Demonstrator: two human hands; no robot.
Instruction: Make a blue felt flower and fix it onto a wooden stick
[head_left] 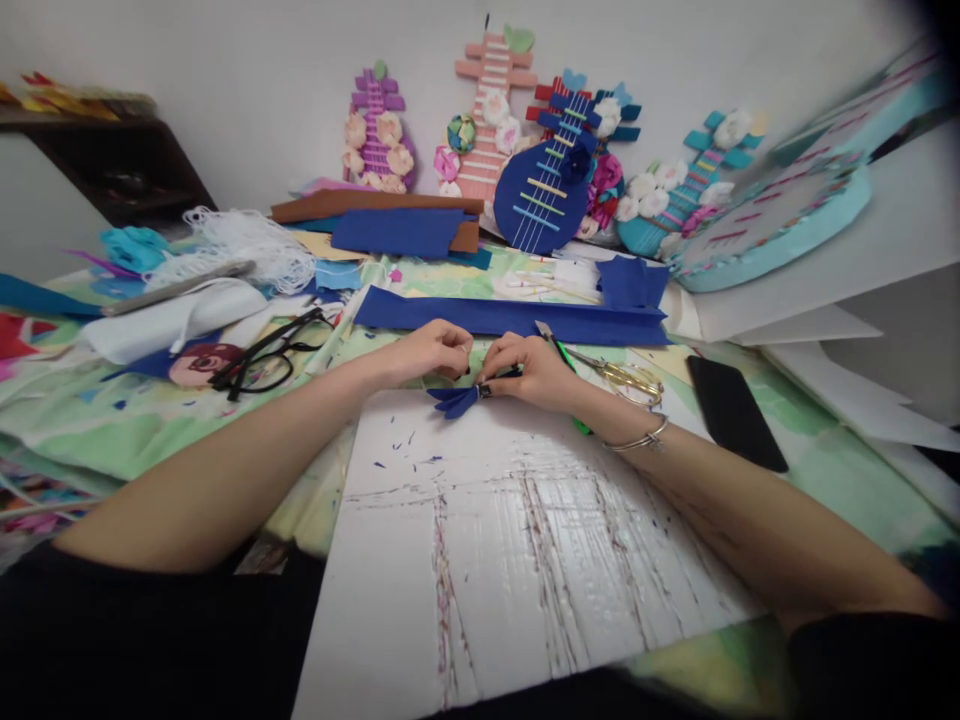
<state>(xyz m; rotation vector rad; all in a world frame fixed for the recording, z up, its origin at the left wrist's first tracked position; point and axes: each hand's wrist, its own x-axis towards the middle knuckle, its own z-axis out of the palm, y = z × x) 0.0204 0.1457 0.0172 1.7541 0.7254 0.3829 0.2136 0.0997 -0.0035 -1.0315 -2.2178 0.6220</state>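
Note:
Just above the white board [390, 590], my right hand [532, 372] pinches a gathered piece of blue crepe paper [454, 401]. Its folds fan out to the left from my fingertips. My left hand [433, 352] is beside it, thumb and fingers pressed together; what they hold, if anything, is too small to name. Behind both hands a long folded blue paper strip [510, 315] lies across the table. Scissors with gold handles [634, 382] and a green-handled cutter [559, 350] lie beside my right hand, partly hidden by it.
Black glasses [262, 370] and white yarn [232, 250] lie on the left. A black phone [735, 412] rests at the right. Several decorated paper lutes lean on the back wall, one dark blue lute [541, 195] among them. Blue scraps dot the scored board.

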